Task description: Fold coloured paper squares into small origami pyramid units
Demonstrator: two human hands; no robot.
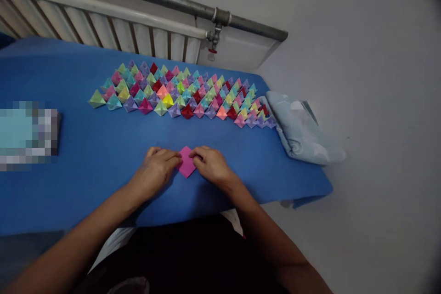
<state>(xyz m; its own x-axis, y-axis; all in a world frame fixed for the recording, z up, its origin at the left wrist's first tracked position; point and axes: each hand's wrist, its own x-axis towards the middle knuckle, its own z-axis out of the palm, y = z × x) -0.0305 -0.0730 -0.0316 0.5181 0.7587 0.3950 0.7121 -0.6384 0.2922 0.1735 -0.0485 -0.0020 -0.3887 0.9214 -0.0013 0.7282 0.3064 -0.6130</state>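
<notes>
A folded pink paper square (187, 162) lies on the blue cloth, turned so that a corner points away from me. My left hand (159, 165) has its fingers closed on the paper's left corner. At the right corner, my right hand (211, 164) pinches the paper between thumb and fingers. The fingers hide both side corners. Beyond the hands, many folded paper boats (187, 111) in mixed colours stand in several close rows.
The blue cloth (103, 165) covers the table. A folded light-blue patterned fabric (299, 128) lies at its right end. Something blurred out (27, 135) is at the left. A white radiator (103, 27), a metal pipe (172, 2) and a valve (214, 39) run along the wall behind.
</notes>
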